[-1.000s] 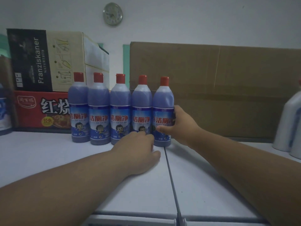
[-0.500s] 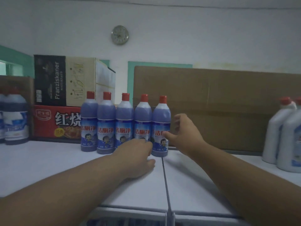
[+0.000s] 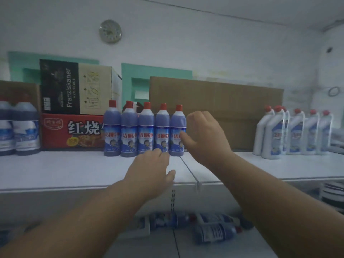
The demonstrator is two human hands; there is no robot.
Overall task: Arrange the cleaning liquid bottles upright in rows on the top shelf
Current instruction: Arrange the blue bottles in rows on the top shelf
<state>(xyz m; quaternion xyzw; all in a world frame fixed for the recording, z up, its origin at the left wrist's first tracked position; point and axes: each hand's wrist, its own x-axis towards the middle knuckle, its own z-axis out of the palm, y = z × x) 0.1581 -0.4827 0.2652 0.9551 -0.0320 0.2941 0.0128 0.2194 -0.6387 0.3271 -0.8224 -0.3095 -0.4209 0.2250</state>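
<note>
Several blue cleaning liquid bottles (image 3: 146,127) with red caps stand upright in a tight row at the back of the white top shelf (image 3: 55,170). My left hand (image 3: 152,168) hovers low in front of the row, fingers loosely curled, holding nothing. My right hand (image 3: 204,138) is raised just right of the rightmost bottle (image 3: 177,120), fingers relaxed, its thumb close to the label but not gripping. More blue bottles (image 3: 214,231) lie on their sides on the shelf below.
Behind the row stand a red carton (image 3: 70,131), a Franziskaner box (image 3: 74,86) on top of it, and a flat cardboard sheet (image 3: 223,97). Big dark jugs (image 3: 26,131) stand at the left, white bottles (image 3: 296,133) at the right.
My right hand has let go of the rightmost bottle and drawn back. My left hand has pulled away from the row too. The view has backed off, revealing the lower shelf.
</note>
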